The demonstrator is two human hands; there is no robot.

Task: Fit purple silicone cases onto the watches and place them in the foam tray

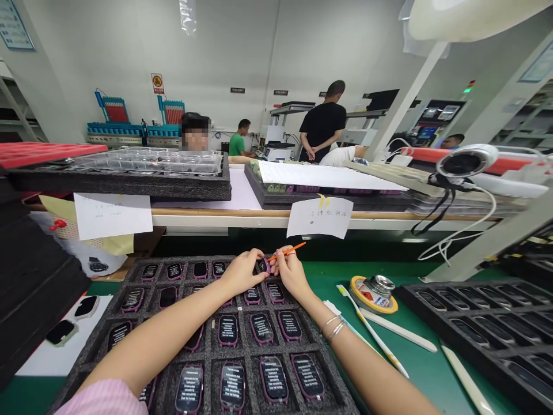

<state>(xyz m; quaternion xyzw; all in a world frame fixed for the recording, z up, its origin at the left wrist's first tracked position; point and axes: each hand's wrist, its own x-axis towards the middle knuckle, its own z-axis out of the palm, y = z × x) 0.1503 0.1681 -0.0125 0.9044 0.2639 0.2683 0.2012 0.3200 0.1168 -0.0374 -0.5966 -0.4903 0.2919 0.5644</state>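
Over the far edge of a black foam tray (213, 357), my left hand (242, 272) is closed round a small purple-framed watch (263, 266). Beside it, my right hand (290, 268) pinches a thin orange stick (294, 249), which slants up to the right; its lower end is at the watch. The tray holds rows of purple watches, many with lit text on their screens, such as one watch (227, 330) near the middle.
Right of the tray lie a yellow tape roll (375, 295), a toothbrush (375, 334) and pale flat sticks. Another foam tray (488, 328) stands far right. Two watches lie on white paper (47, 354) at left. A shelf (254, 221) crosses ahead; people are behind it.
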